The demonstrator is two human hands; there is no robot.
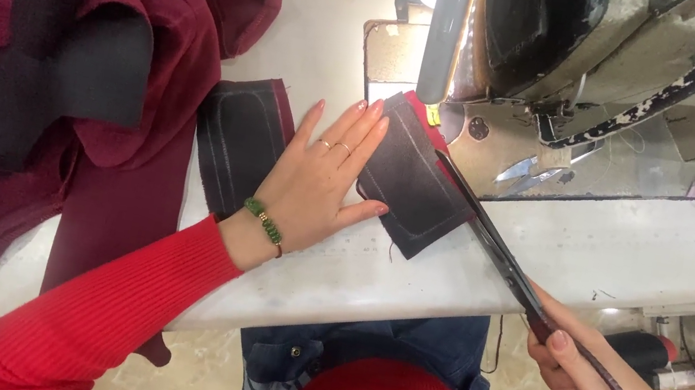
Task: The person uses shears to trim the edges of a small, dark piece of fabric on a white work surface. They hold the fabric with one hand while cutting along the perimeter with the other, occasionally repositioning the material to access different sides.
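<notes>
Left hand (pixel 316 185) lies spread, pressing a dark patch (pixel 414 178) to the table (pixel 410 271); right hand (pixel 570 355) grips scissors (pixel 495 243), blades touching the patch's edge.

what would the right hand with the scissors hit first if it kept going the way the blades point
Probably the dark fabric patch: the scissors in the right hand already have their tips at its edge. Beyond it lies the sewing machine.

Sewing workshop: industrial machine (pixel 579 46), cut fabric (pixel 61 53).
</notes>
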